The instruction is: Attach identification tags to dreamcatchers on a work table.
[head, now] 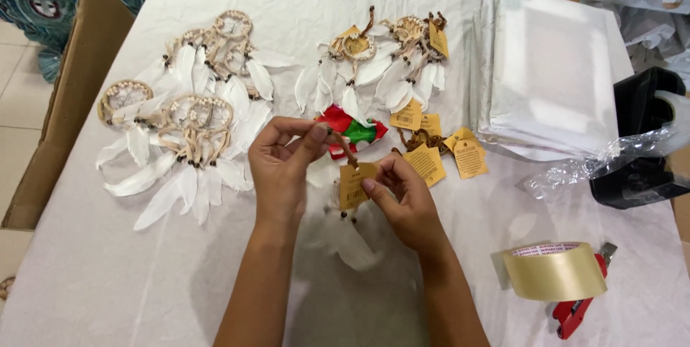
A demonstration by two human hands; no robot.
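My left hand (284, 163) pinches the brown cord (346, 149) of a small dreamcatcher whose white feathers (352, 243) hang below my hands. My right hand (406, 199) holds a yellow paper tag (352, 183) against that cord. Loose yellow tags (449, 156) lie just right of my hands. A red and green wrapper (356, 131) lies behind my fingers. Two tagged dreamcatchers (384, 59) lie further back. A pile of untagged white-feathered dreamcatchers (190, 113) lies to the left.
A stack of white plastic bags (550, 66) sits at the back right. A roll of clear tape on a red dispenser (557, 275) lies at the front right. A black object under crumpled clear plastic (640, 149) stands at the right edge. Cardboard box walls (65, 110) border the white-covered table.
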